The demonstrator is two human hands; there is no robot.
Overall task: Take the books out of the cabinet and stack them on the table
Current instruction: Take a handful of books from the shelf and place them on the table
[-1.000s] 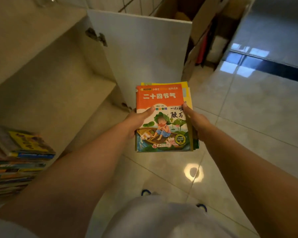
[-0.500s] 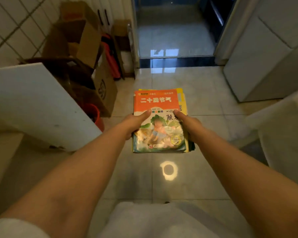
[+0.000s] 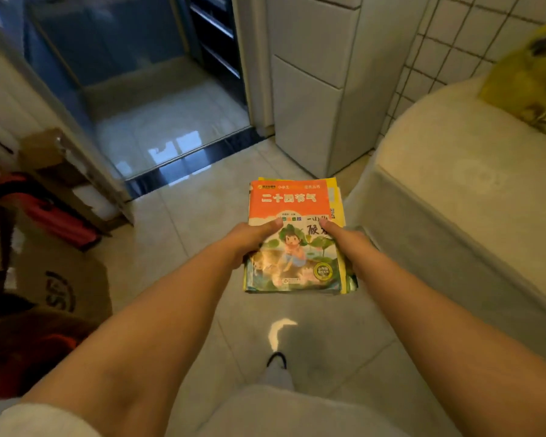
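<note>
A cloth-covered table (image 3: 473, 197) fills the right of the frame above the tiled floor (image 3: 186, 222). Just left of its edge, a stack of children's books (image 3: 292, 238) hangs level over the floor, evidently bound for the tabletop. The left hand (image 3: 249, 239) and right hand (image 3: 347, 241) clamp its sides, thumbs pressed on the orange cover, fingers hidden beneath, likely to keep the pile square.

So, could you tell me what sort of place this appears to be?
Probably a room in a home: glossy tiled floor, white tiled wall, a cloth-covered table, and cardboard boxes stacked by a doorway.
</note>
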